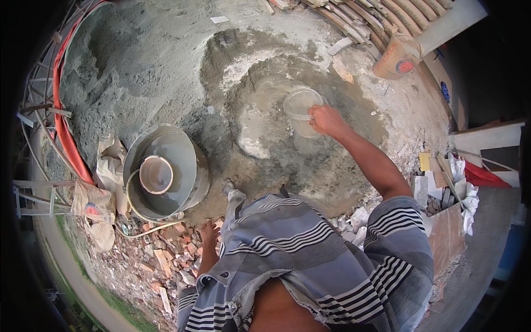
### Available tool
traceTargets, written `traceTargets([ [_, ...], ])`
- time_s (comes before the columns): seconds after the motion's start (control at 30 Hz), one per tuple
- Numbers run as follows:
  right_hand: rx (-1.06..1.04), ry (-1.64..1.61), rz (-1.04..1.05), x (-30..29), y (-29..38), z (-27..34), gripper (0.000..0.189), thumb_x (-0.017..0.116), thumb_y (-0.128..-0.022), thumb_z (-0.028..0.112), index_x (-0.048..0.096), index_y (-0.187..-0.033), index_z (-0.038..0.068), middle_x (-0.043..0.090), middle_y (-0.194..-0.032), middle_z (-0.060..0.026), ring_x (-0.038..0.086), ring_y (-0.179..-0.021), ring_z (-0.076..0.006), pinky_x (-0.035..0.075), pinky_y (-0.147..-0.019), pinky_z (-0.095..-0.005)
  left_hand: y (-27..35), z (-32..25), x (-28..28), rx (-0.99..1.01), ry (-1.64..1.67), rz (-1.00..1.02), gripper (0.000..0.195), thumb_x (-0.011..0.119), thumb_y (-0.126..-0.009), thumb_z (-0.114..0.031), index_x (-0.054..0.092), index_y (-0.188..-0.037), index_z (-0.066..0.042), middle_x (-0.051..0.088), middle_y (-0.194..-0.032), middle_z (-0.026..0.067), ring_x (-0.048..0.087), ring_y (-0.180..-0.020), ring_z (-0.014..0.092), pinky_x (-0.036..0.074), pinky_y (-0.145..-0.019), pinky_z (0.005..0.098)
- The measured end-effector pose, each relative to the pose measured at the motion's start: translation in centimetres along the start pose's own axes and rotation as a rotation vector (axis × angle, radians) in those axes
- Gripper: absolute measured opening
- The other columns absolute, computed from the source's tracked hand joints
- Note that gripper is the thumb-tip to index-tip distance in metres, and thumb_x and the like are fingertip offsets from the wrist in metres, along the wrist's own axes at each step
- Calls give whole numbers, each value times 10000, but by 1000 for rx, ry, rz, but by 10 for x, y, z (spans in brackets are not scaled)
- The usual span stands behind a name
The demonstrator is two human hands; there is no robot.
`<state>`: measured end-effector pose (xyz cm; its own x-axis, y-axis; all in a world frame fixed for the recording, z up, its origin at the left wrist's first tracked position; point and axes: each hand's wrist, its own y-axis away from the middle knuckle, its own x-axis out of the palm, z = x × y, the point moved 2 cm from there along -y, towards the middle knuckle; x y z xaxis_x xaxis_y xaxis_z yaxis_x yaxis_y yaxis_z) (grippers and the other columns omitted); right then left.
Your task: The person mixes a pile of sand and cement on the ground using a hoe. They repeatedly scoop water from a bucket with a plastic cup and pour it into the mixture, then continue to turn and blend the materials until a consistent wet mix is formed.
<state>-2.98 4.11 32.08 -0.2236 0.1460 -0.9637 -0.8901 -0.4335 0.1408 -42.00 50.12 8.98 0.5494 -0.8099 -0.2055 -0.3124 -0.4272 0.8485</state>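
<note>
My right hand (325, 120) grips the rim of a round, pale see-through bucket (286, 108). It is over a ring-shaped bed of wet grey sand and cement mix (265, 89), which has lighter powder patches. Whether the bucket touches the mix is hard to tell. My left hand (209, 232) hangs low beside my leg, fingers apart and holding nothing. Nearest to it stands a large grey tub (201, 170) of cloudy water. A smaller, light-rimmed bucket (156, 175) sits inside this tub, and a pale hose (129, 195) runs over its edge.
Dry grey sand (137, 62) is heaped at upper left beside a red sheet edge (62, 116). Broken brick rubble (166, 253) covers the lower left. Empty-looking cement bags (97, 199) lie beside the tub. Stacked paper sacks (373, 20) and one upright cement bag (398, 56) are at upper right.
</note>
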Motion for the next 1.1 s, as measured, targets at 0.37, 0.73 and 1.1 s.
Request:
traceTargets([
  [0.37, -165, 21, -13, 10, -99, 89, 221, 669, -805, 201, 667, -993, 84, 657, -1022, -94, 627, -967, -337, 504, -828, -442, -6, 8, -29, -2, 205, -41, 374, 584, -917, -269, 475, -1189, -36, 586, -974, 123, 598, -607, 191, 439, -451, 286],
  [0.73, -69, 73, 124, 41, -53, 53, 251, 651, -786, 181, 686, -1015, 86, 672, -1065, -108, 640, -990, -321, 507, -839, -437, 5, -12, -23, 24, 80, -36, 266, 559, -926, -265, 505, -1048, -36, 587, -837, 87, 569, -550, 176, 427, -420, 274],
  [1.1, 303, 237, 228, 61, 62, -77, 271, 588, -747, 116, 698, -993, 84, 685, -983, -159, 669, -929, -332, 532, -787, -450, -18, -26, -11, 53, -68, 54, 356, 580, -924, -324, 496, -1160, -71, 613, -966, 87, 622, -704, 197, 467, -526, 317],
])
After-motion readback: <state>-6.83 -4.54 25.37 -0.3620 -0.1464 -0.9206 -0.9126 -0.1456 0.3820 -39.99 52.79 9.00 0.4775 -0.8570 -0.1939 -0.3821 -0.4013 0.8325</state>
